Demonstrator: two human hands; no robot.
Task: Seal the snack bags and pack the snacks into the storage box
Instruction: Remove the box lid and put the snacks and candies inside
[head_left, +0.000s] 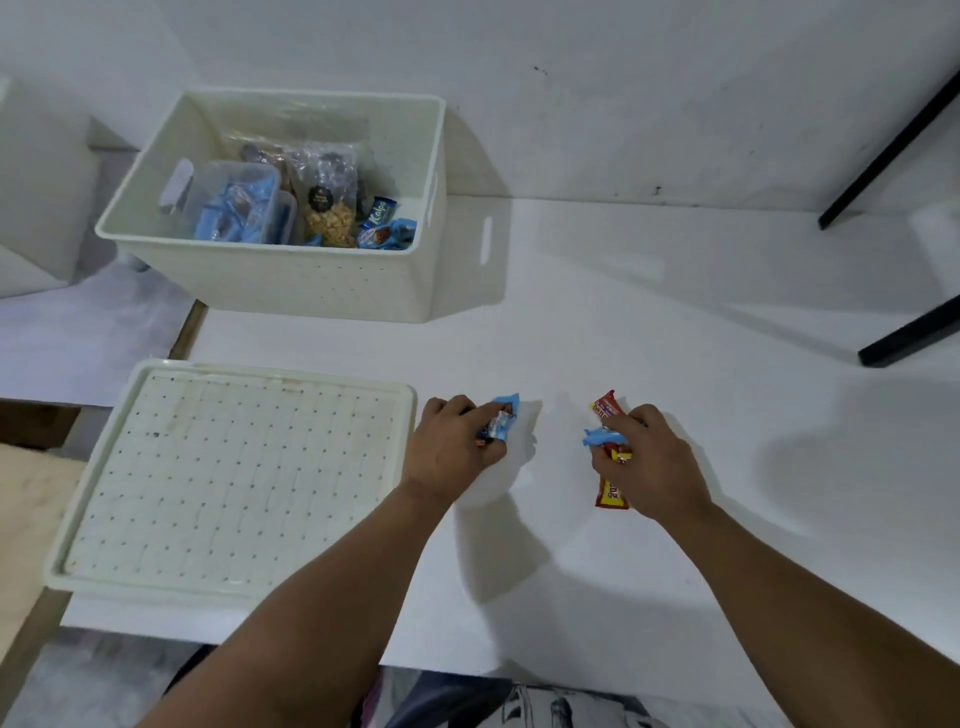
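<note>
On the white table, my left hand grips a small blue snack wrapper. About a hand's width to the right, my right hand holds a red snack bar together with a blue dolphin-shaped clip. The cream storage box stands open at the back left. Inside it are clear bags of nuts, a clear tub of blue wrappers and loose blue snack packs.
The box's cream lid lies flat on the table to the left of my left hand. Black bars cross the far right by the wall. The table's near edge runs just above my lap.
</note>
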